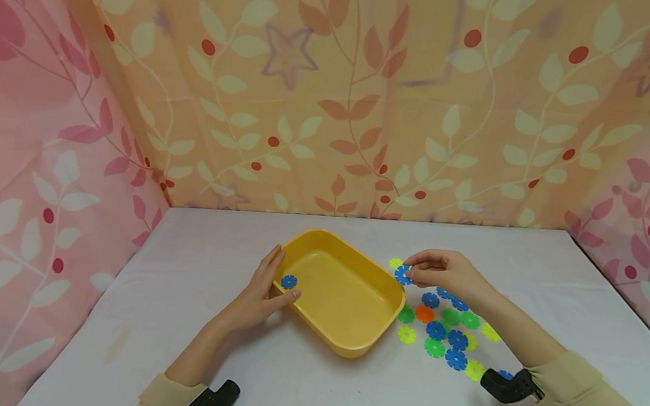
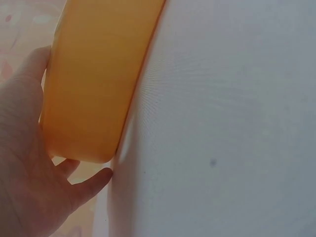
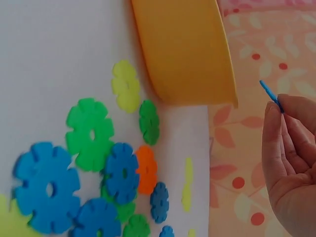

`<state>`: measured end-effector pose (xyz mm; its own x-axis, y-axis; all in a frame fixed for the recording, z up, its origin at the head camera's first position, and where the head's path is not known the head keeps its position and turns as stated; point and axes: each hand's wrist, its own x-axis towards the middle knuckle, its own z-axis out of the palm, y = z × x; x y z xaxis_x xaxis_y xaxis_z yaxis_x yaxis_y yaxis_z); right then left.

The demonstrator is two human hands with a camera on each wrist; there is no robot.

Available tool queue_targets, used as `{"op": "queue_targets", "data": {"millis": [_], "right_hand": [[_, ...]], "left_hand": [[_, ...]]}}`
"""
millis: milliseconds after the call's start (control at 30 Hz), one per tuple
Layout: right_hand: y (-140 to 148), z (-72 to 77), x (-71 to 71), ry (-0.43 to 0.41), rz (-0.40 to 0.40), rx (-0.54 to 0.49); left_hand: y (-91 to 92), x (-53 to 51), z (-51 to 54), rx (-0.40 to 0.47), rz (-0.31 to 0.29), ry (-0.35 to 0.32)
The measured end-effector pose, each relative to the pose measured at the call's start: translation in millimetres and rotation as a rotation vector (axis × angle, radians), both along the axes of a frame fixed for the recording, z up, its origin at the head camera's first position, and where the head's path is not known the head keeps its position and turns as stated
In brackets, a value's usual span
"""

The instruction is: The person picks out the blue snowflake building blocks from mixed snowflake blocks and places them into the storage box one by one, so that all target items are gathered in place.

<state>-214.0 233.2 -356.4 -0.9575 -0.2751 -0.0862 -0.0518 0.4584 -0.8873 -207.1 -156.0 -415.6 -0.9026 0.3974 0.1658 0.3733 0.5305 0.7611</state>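
Note:
A yellow plastic basin (image 1: pixel 346 295) stands on the white table, with one blue snowflake disc (image 1: pixel 289 282) inside at its left end. My left hand (image 1: pixel 259 294) grips that end, thumb over the near rim and fingers along the outer side. In the left wrist view, the hand (image 2: pixel 44 163) lies against the basin's outer wall (image 2: pixel 94 89). Beyond the basin's right end, my right hand (image 1: pixel 449 275) pinches a blue notched snowflake disc (image 1: pixel 402 275) between thumb and fingertips. Edge-on in the right wrist view, that disc (image 3: pixel 269 92) is above the table.
Right of the basin, several loose snowflake discs lie scattered, among them an orange disc (image 1: pixel 425 313), a green disc (image 1: pixel 434 348) and a yellow disc (image 1: pixel 406 335). Some overlap. A patterned curtain (image 1: pixel 345 101) rises behind the table, with pink cloth on both sides.

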Motion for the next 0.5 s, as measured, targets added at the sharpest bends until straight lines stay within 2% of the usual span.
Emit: {"op": "queue_targets", "data": {"millis": [267,500], "right_hand": [[-46.8,15.4,-21.2,0.000,0.072,-0.079],[-86.7,22.0,-44.2,-0.012,0.165,-0.231]], "left_hand": [[-2.1,-0.9,-1.1,0.003,0.007,-0.002],[-1.0,-0.9,-1.3,-0.004,0.006,-0.014]]}}
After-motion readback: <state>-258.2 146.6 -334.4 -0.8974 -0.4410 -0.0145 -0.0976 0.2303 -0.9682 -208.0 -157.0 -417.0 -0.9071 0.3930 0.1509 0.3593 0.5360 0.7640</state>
